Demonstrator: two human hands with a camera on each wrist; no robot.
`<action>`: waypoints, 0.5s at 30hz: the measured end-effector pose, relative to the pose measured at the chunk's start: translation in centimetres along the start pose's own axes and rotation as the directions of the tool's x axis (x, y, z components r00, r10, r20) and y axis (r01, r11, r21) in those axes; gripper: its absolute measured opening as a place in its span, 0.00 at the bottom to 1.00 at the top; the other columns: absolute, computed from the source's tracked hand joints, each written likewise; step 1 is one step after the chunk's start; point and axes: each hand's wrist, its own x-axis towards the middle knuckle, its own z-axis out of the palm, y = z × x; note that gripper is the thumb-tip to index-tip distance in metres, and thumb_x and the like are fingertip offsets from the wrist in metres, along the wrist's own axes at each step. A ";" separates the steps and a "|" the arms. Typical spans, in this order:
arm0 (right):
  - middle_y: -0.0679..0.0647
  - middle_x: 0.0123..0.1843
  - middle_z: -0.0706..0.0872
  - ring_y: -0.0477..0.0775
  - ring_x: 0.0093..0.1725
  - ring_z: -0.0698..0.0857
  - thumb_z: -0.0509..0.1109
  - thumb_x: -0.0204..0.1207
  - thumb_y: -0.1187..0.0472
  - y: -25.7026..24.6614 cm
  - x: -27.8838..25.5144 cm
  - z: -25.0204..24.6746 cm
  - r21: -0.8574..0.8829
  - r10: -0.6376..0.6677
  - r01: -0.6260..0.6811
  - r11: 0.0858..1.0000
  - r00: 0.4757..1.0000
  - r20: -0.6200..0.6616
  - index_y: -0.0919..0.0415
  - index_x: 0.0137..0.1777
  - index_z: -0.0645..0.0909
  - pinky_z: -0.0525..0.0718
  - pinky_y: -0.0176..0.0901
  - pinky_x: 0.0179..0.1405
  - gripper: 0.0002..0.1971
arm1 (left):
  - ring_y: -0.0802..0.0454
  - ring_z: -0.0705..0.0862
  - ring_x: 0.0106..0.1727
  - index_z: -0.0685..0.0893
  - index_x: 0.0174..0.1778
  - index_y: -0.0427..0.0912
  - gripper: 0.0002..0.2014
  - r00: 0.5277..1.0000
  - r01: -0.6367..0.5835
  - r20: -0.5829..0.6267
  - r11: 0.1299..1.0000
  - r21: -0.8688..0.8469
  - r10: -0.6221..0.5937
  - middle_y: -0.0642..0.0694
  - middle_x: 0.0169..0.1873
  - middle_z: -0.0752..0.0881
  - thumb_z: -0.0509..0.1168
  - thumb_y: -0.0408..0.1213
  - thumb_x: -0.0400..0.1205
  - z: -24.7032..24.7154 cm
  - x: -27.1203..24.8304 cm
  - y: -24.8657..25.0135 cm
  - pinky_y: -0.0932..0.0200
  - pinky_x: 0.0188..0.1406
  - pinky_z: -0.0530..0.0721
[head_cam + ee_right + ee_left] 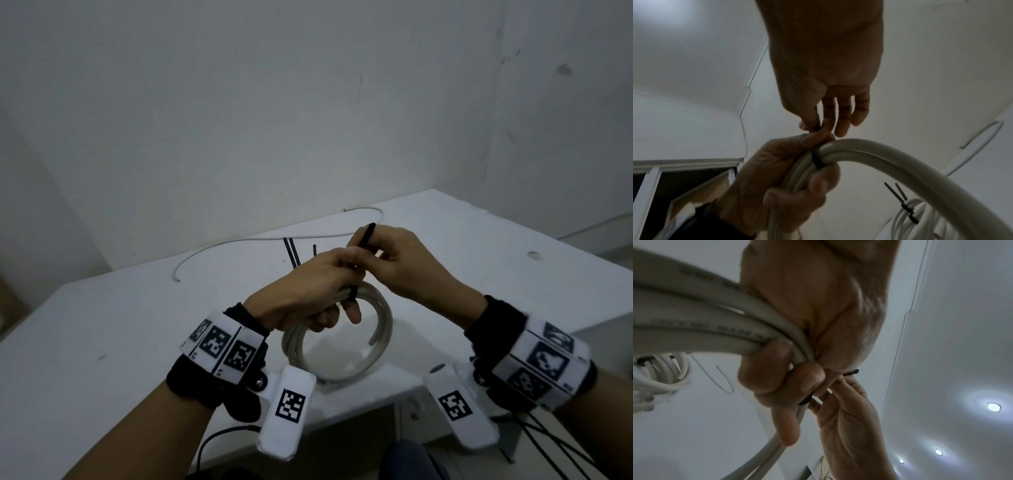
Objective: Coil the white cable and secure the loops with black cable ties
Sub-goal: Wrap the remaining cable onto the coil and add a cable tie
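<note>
Closest to the head camera, two white boxes with black square marks are strapped at the wrists, and just past them the white cable point(337, 337) is held up above the table point(113, 329) in a round bundle of loops. The loops are gripped together by the left hand point(308, 291), with its fingers curled round them. A black cable tie point(817, 160) is wrapped over the loops beside that hand, and its long end is pinched by the right hand point(397, 260) between thumb and finger, with the other fingers loose. So the tying step seems to be in hand. Next, the end probably needs to be pulled tight while the loops are kept squeezed so none slips out. It cannot be told whether the tie is already locked. More black ties point(291, 251) are lying on the table behind the hands, near a thin white wire point(274, 238). In the right wrist view, another white bundle point(920, 216) is seen with a tie already on it. The table is white with a few small marks, and it is set in a corner of plain white walls. Round lights point(993, 406) are seen on the ceiling.
</note>
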 end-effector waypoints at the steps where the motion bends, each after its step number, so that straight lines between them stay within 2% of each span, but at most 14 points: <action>1: 0.45 0.32 0.85 0.44 0.35 0.82 0.69 0.78 0.60 0.0 0.1 0.1 -0.031 0.004 -0.005 1.000 1.000 -0.031 0.55 0.37 0.82 0.75 0.26 0.35 0.07 | 0.50 0.68 0.16 0.75 0.58 0.44 0.08 1.000 0.010 -0.003 1.000 0.001 -0.010 0.38 0.30 0.87 0.54 0.40 0.87 0.2 0.0 -0.1 0.63 0.19 0.63; 2: 0.46 0.31 0.86 0.44 0.34 0.82 0.70 0.77 0.61 0.0 0.3 0.1 -0.066 0.002 -0.005 0.998 0.999 -0.047 0.56 0.36 0.84 0.75 0.28 0.34 0.08 | 0.50 0.69 0.16 0.74 0.57 0.44 0.08 1.000 0.021 0.001 1.000 0.004 -0.021 0.37 0.31 0.88 0.54 0.41 0.87 0.4 -0.1 0.0 0.62 0.19 0.64; 5: 0.52 0.32 0.88 0.48 0.33 0.82 0.72 0.75 0.58 -0.5 0.7 -0.3 -0.223 -0.065 0.050 0.973 0.996 -0.062 0.59 0.36 0.87 0.79 0.41 0.35 0.08 | 0.50 0.70 0.15 0.72 0.60 0.39 0.11 0.997 0.051 0.059 0.999 -0.010 -0.050 0.36 0.30 0.88 0.53 0.42 0.87 0.3 -0.3 0.2 0.63 0.18 0.65; 7: 0.53 0.31 0.88 0.49 0.32 0.82 0.73 0.74 0.57 -1.0 0.9 -0.4 -0.238 -0.124 0.098 0.966 0.987 -0.099 0.60 0.35 0.88 0.78 0.40 0.34 0.09 | 0.50 0.68 0.14 0.70 0.61 0.35 0.13 0.996 0.042 0.078 0.997 -0.068 -0.037 0.35 0.27 0.85 0.53 0.40 0.86 0.3 -0.4 0.3 0.64 0.17 0.64; 11: 0.59 0.29 0.87 0.53 0.31 0.81 0.73 0.74 0.58 -1.2 1.5 0.2 -0.129 -0.066 0.041 0.991 0.978 -0.196 0.61 0.35 0.87 0.75 0.36 0.32 0.09 | 0.51 0.65 0.17 0.74 0.57 0.39 0.09 0.997 -0.018 -0.071 0.988 -0.151 0.007 0.40 0.20 0.76 0.54 0.37 0.83 0.7 -0.2 0.2 0.62 0.21 0.60; 13: 0.62 0.32 0.87 0.54 0.31 0.83 0.72 0.76 0.57 -1.1 1.8 -0.4 0.013 0.002 0.000 1.000 0.992 -0.129 0.64 0.38 0.83 0.80 0.39 0.35 0.10 | 0.51 0.65 0.17 0.76 0.53 0.44 0.07 0.998 -0.014 -0.068 0.982 -0.190 0.001 0.42 0.20 0.75 0.55 0.39 0.85 0.3 -0.2 0.3 0.61 0.21 0.58; 15: 0.63 0.36 0.88 0.53 0.32 0.85 0.69 0.75 0.52 -1.2 1.6 -1.2 0.192 0.078 -0.083 0.978 0.996 0.034 0.63 0.45 0.82 0.83 0.39 0.34 0.13 | 0.51 0.66 0.15 0.77 0.55 0.42 0.10 1.000 0.002 -0.005 0.975 -0.224 -0.003 0.41 0.20 0.76 0.57 0.44 0.86 -0.6 -0.4 0.4 0.63 0.20 0.59</action>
